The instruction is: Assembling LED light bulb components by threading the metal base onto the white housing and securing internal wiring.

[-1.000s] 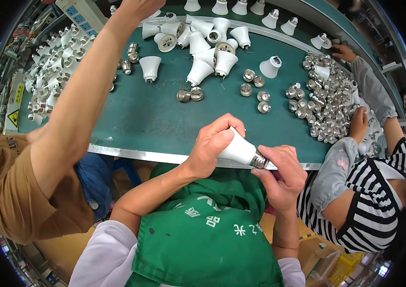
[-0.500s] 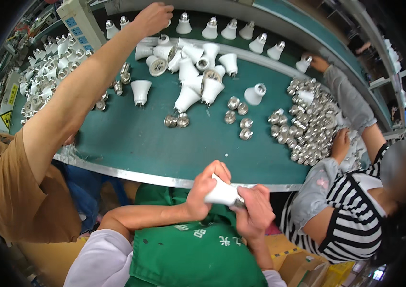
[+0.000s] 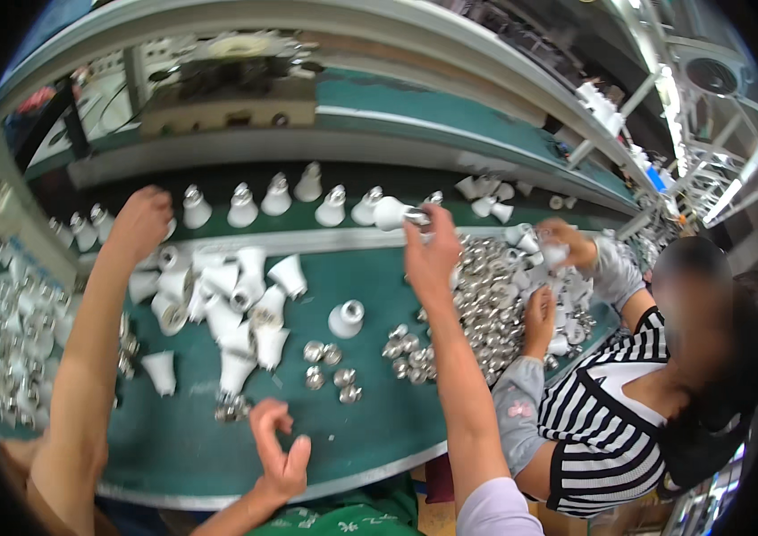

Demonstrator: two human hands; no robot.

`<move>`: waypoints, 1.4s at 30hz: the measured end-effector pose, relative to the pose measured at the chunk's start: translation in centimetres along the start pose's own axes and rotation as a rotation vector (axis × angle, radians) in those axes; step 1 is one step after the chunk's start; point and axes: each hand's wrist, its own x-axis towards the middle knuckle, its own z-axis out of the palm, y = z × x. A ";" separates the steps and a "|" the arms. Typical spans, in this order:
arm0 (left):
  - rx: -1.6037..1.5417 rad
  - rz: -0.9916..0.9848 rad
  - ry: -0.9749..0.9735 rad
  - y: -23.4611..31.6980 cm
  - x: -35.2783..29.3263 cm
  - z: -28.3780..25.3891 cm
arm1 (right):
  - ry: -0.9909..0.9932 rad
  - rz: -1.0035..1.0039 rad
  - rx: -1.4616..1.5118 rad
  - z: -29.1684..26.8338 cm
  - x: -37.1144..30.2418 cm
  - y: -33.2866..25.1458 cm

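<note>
My right hand (image 3: 433, 255) is stretched out over the far side of the bench, closed on the metal screw cap of a white bulb body (image 3: 391, 213). The bulb lies tilted on its side in my grip, close to a row of upright capped bulbs (image 3: 332, 206) on the dark strip. My left hand (image 3: 282, 448) is low over the near part of the bench with fingers apart, holding nothing. Beside it are a few metal screw caps (image 3: 232, 408) and a white bulb body (image 3: 236, 369). More loose caps (image 3: 344, 385) lie between my two arms.
White bulb bodies (image 3: 218, 286) are heaped left of centre on the green bench (image 3: 294, 424). A large pile of metal caps (image 3: 491, 308) lies at right, where a co-worker in stripes handles parts (image 3: 556, 253). Another co-worker's arm (image 3: 93, 357) crosses the left side toward the row.
My right hand has carried the bulb from near my apron to the row at the far side. My left hand has let go of it. The view has tilted up.
</note>
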 end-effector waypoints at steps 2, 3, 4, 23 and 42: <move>0.040 0.036 -0.069 -0.8 2.8 0.9 | -0.020 -0.086 -0.275 3.0 2.1 4.7; 0.237 0.097 -0.159 -2.1 9.6 -2.5 | -0.019 -0.154 -0.360 3.8 3.3 5.8; 0.420 0.164 -0.253 -3.5 16.2 -5.6 | -0.010 -0.177 -0.443 4.1 4.4 7.1; 0.620 0.305 -0.066 -3.1 1.7 0.0 | -0.758 0.181 -0.042 -0.3 -10.5 -1.9; -0.840 -0.702 -0.370 0.9 2.0 -2.0 | -1.081 0.007 0.706 -7.9 -13.8 -11.2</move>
